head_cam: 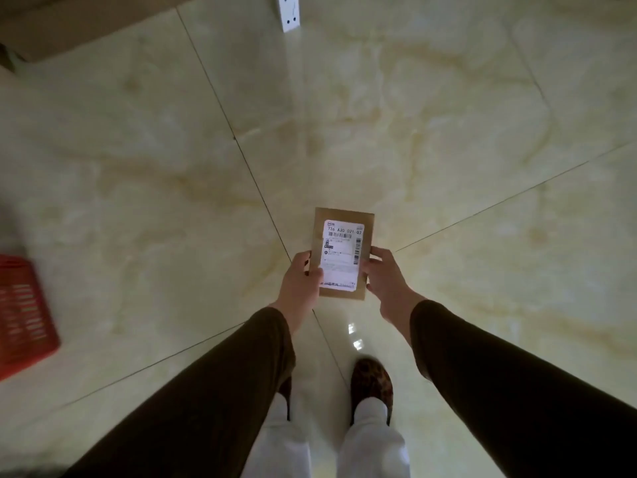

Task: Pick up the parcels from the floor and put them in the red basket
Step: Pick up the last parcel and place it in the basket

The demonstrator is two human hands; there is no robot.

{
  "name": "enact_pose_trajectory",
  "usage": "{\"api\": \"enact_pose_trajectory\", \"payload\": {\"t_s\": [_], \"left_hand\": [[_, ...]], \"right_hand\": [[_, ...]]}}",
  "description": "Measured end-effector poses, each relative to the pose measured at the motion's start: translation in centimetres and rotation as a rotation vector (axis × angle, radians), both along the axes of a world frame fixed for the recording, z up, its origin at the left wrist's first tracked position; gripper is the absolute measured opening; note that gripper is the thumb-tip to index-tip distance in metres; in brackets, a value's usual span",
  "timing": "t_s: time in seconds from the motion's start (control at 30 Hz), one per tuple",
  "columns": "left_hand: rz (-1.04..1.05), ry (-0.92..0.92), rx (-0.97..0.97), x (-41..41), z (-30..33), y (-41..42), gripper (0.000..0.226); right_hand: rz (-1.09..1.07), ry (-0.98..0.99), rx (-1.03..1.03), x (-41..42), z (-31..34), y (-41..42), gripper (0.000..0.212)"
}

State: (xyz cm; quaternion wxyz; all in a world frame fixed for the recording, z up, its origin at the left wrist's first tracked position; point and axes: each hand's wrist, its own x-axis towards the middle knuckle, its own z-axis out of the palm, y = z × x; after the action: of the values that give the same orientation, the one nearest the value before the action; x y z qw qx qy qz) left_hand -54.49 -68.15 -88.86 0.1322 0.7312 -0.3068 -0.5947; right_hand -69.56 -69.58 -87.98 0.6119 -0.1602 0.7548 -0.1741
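A small brown cardboard parcel (pixel 342 251) with a white shipping label is held above the floor in front of me, label up. My left hand (pixel 299 288) grips its left edge and my right hand (pixel 387 281) grips its right edge. The red basket (pixel 24 315) stands on the floor at the far left, partly cut off by the frame edge, well apart from the parcel.
Glossy cream marble floor tiles (pixel 448 132) stretch all around. A large cardboard box (pixel 69 22) sits at the top left. A white panel with holes (pixel 289 12) stands at the top centre. My feet in patterned slippers (pixel 372 381) are below the parcel.
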Motion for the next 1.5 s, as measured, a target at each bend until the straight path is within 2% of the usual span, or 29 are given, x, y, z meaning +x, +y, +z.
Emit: {"api": "enact_pose_trajectory", "payload": {"t_s": [0.13,0.43,0.6,1.0,1.5], "left_hand": [[0.150,-0.052,-0.104,3.0,5.0,0.1,0.027],[0.410,-0.140,-0.267,13.0,18.5,1.6,0.027],[0.535,-0.129,-0.287,19.6,22.9,5.1,0.028],[0.783,-0.023,-0.225,38.6,26.9,15.2,0.031],[0.935,-0.014,-0.189,55.8,24.2,19.3,0.035]], "right_hand": [[0.099,0.013,-0.147,3.1,5.5,-1.2,0.036],[0.308,-0.053,-0.306,13.4,17.7,-2.1,0.035],[0.381,-0.091,-0.331,20.7,21.7,-0.1,0.036],[0.478,-0.121,-0.305,41.4,25.0,7.6,0.032],[0.681,-0.084,-0.282,59.8,23.5,10.1,0.034]]}}
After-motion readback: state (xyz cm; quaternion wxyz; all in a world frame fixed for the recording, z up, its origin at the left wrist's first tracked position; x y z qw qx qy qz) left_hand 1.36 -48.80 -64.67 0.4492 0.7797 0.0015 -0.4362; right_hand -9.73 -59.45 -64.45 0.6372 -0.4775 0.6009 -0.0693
